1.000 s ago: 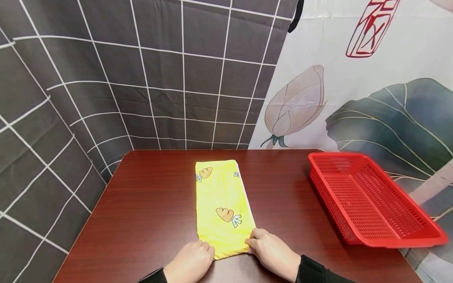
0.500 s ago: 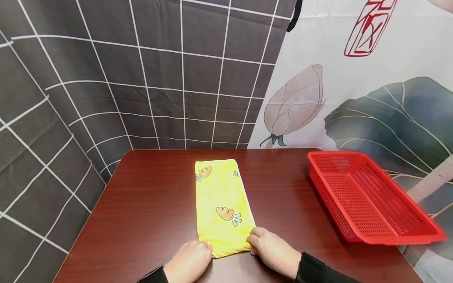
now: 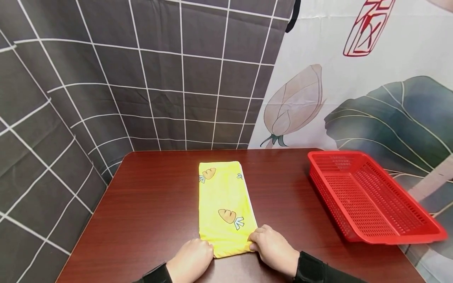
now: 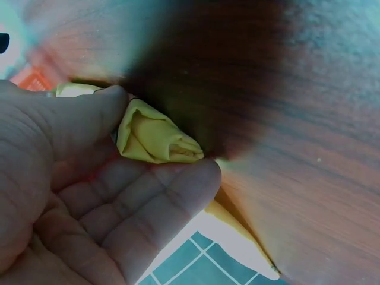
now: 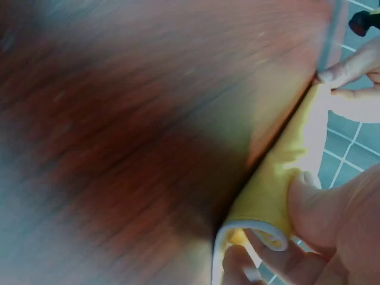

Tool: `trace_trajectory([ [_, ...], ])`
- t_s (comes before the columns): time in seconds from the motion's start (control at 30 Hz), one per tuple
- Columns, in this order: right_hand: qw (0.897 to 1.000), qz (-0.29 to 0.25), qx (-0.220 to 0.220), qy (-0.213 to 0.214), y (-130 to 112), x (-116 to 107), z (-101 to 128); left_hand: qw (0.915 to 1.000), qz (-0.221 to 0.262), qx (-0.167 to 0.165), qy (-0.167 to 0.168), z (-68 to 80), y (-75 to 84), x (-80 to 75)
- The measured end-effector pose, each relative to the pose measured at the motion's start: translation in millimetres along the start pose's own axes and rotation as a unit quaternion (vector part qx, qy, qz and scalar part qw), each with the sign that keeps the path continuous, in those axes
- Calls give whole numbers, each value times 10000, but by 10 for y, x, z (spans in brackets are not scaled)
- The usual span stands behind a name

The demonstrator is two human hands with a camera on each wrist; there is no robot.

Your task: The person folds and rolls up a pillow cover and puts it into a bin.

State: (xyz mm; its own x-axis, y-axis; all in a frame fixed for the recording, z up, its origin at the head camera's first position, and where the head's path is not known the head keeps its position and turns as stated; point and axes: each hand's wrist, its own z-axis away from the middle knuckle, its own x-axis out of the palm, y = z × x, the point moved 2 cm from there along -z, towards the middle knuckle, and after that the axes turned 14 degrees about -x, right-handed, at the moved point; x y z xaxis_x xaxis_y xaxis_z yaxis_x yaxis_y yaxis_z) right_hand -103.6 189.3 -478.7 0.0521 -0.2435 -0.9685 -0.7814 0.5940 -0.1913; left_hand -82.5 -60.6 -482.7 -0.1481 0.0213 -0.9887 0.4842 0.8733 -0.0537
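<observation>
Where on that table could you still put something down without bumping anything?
Bare table lies left of the yellow carrot-print cloth, and between it and the red basket. The near edge is crowded: left hand and right hand pinch the cloth's end.

Brown table [image 3: 148, 212] — towel [image 3: 223, 196], basket [image 3: 371, 200]

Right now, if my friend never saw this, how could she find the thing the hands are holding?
Look at the dark red-brown table in front of the checked curtain. A long folded yellow cloth lies along its middle, its near end pinched by the left hand and the right hand. Only it is soft and printed with orange carrots; the red basket to its right is hard plastic mesh.
</observation>
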Motion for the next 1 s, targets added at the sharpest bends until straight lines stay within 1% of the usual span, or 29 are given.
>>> trace_trajectory([
  [0.1,9994,-225,264,-81,6,-7,-12,10000,-19,25,79,1,-1,-9],
  [0.2,9946,-838,595,-164,46,-30,-32,9998,-33,68,159,-1,-6,-14],
  [0.3,9838,-1481,991,-176,114,-59,-46,9998,-54,61,182,-7,-15,-5],
  [0.37,9748,-1824,1271,-190,165,-74,-50,9998,-6,21,185,-15,-22,8],
  [0.43,9633,-2196,1522,-252,208,-80,-52,9997,77,-10,221,-20,-30,19],
  [0.5,9537,-2464,1697,-315,246,-75,-54,9994,184,-15,287,-22,-40,26],
  [0.53,9507,-2540,1748,-332,260,-69,-55,9992,264,-13,298,-25,-47,29],
  [0.57,9503,-2546,1761,-318,269,-65,-55,9991,312,11,284,-25,-55,31],
  [0.6,9521,-2501,1738,-273,275,-58,-55,9991,341,44,261,-24,-65,29],
  [0.63,9568,-2366,1679,-164,278,-51,-55,9991,371,78,199,-26,-75,29],
  [0.7,9712,-1928,1390,134,266,-27,-54,9991,381,165,50,-29,-98,26],
  [0.77,9869,-1296,823,505,228,3,-45,9990,346,250,-97,-28,-117,24],
  [0.8,9921,-926,471,706,205,21,-38,9989,344,273,-138,-28,-126,24],
  [0.83,9945,-547,119,880,177,37,-27,9989,350,280,-160,-27,-133,24],
  [0.87,9945,-174,-235,1001,149,54,-11,9989,346,289,-145,-23,-137,23],
  [0.9,9922,221,-565,1087,121,67,8,9989,349,289,-112,-17,-138,21],
  [0.93,9881,563,-862,1141,95,77,31,9990,340,292,-84,-10,-136,22],
  [1.0,9781,1163,-1282,1156,58,95,83,9990,346,277,-20,6,-129,21],
])
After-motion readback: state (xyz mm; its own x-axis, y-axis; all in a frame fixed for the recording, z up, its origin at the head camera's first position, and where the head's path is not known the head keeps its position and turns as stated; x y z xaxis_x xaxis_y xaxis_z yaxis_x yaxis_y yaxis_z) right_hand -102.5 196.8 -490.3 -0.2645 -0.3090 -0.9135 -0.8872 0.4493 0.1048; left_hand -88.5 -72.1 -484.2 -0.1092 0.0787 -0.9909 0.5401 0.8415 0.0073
